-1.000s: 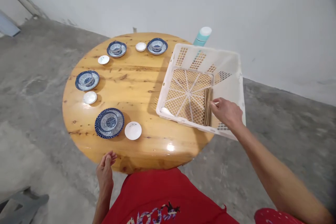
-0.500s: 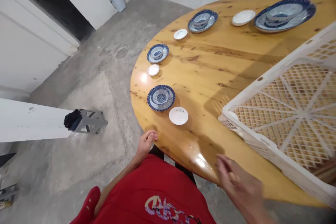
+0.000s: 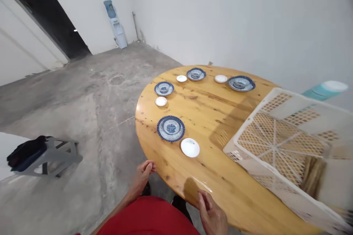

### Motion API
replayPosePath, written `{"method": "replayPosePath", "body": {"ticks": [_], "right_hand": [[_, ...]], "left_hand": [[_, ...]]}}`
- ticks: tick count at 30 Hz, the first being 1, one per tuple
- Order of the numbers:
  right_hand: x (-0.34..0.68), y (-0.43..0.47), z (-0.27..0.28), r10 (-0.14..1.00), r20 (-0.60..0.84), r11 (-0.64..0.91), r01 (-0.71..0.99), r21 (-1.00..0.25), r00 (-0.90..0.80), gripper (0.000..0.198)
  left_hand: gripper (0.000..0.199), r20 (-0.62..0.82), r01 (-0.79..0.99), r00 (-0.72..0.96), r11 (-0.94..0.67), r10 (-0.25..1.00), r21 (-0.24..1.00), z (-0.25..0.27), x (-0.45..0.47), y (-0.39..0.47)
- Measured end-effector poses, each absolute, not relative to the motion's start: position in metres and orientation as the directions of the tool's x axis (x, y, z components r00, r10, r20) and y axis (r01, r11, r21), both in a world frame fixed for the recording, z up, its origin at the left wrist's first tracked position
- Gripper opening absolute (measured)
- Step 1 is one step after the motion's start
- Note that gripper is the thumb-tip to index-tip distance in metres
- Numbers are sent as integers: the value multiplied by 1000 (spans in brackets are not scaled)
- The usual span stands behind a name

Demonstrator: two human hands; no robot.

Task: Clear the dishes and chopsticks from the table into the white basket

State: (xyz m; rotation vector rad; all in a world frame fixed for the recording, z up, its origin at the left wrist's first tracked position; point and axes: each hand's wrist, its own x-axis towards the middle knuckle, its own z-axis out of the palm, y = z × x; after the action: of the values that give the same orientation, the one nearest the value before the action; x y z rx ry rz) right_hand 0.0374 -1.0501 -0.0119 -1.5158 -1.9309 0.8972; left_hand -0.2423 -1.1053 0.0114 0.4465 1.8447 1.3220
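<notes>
- The round wooden table [image 3: 234, 198] fills the middle of the room, and the person stands against its near edge; nothing laid on it seems to have shifted in the last second.
- The white plastic basket [image 3: 255, 115] sits on the table's right side. A second ago the right hand was down inside it; now both hands are out, so the work looks to have moved to the table's near edge.
- Behind the basket stands a turquoise bottle [image 3: 321, 91], partly hidden.
- The bundle of brown sticks [image 3: 313, 177] lies on the basket floor, blurred, with no hand on it.
- Four blue-patterned plates curve round the far and left sides, the nearest plate [image 3: 159, 129] just ahead of the hands.
- The right hand [image 3: 212, 211] has come back over the near edge, thumb and fingers drawn close; I can't tell whether something thin is pinched there.
- The left hand [image 3: 142, 174] hangs apart from it by the table's rim, fingers curled to the thumb, nothing visible in them.
- A bowl [image 3: 171, 127] rests on the nearest plate, like the others.
- A small white dish [image 3: 190, 147] lies just beside that plate.
</notes>
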Motion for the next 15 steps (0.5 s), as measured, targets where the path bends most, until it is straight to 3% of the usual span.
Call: {"method": "replayPosePath", "body": {"ticks": [3,7,10,15], "right_hand": [[-10,-1056,-13,972,-8,133,581,-803,-234,43],[-90,-1074,-22,881,-62,198,485,-852,-468,50],[-155,-1102,-20,749,-33,340,425,-839,-662,49],[-228,-1126,-1,387,-93,611,331,-719,-917,40]], "left_hand": [[52,-414,-199,-648,383,639,902,3,-290,-1147],[57,-410,-229,-769,387,491,893,-4,-355,-1215],[65,-400,-252,-843,392,360,885,-4,-390,-1263],[80,-423,-328,-886,390,190,861,-10,-417,-1306]]}}
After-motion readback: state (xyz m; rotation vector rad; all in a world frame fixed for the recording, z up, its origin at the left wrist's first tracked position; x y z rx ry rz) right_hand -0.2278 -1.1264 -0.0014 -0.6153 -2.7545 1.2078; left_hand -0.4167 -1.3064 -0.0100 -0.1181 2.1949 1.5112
